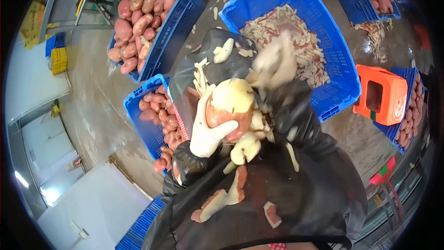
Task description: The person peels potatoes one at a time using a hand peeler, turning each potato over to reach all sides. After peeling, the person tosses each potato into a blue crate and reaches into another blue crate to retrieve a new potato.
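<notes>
Head view: your left hand (208,127), in a white glove, grasps the potato (230,106) from its left side, with the thumb laid across the lower front. The potato is at frame centre, above your lap. Its upper part is peeled pale and its lower part is red-skinned. Your right hand (274,64) is just above and to the right of the potato and is blurred, so you cannot tell whether it is clenched or what it grips. Peels (222,199) lie on the black apron (296,203) below the potato. Beyond your right hand stands the peel crate (341,71), blue and holding loose peelings. To your left, the near crate (142,132) holds red potatoes, and the far crate (173,32) beyond it is heaped with more. An orange stool (381,95) stands to the right of the peel crate. The floor (97,106) between the crates looks wet.
</notes>
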`<state>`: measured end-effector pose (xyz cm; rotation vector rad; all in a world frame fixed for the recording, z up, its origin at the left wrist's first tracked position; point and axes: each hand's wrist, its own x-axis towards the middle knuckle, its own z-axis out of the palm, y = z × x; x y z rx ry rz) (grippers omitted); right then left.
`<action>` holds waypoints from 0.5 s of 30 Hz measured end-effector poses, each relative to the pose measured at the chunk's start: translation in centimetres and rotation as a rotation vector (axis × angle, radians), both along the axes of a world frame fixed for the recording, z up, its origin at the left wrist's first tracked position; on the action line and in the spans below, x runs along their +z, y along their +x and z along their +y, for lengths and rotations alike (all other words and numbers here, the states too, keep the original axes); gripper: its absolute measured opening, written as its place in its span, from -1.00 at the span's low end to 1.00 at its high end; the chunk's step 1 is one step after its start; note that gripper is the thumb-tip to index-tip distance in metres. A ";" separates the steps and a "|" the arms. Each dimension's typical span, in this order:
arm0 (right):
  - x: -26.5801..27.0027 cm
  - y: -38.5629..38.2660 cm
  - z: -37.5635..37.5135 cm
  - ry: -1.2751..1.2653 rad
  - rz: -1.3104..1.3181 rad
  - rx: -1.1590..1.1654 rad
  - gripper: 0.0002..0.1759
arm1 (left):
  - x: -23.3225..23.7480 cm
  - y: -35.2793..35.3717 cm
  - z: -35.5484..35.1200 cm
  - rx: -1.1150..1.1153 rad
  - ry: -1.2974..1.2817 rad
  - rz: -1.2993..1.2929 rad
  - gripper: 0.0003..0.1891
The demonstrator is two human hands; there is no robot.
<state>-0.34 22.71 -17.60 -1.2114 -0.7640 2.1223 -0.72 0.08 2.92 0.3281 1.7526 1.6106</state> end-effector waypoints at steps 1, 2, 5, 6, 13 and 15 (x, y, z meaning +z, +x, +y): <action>4.0 0.5 -1.7 0.058 0.196 0.140 -0.55 | 0.1 0.1 0.1 -0.023 -0.049 0.045 -0.07; 9.6 1.1 -3.5 0.106 0.383 0.278 -0.56 | 1.2 0.8 0.9 0.106 0.014 -0.156 -0.07; 8.5 -0.2 0.4 -0.366 0.551 0.046 -0.52 | 0.2 0.1 -0.2 0.052 -0.031 -0.172 -0.07; 10.0 0.3 0.7 -0.426 0.638 0.043 -0.51 | -0.1 0.8 -0.1 0.117 -0.051 0.028 -0.06; 14.0 1.7 -4.1 -0.379 0.605 0.286 -0.50 | -0.3 0.0 0.0 0.048 -0.011 -0.062 0.01; 12.4 1.0 -2.8 -0.269 0.477 0.229 -0.50 | 0.2 -0.2 0.2 0.056 -0.089 -0.069 0.00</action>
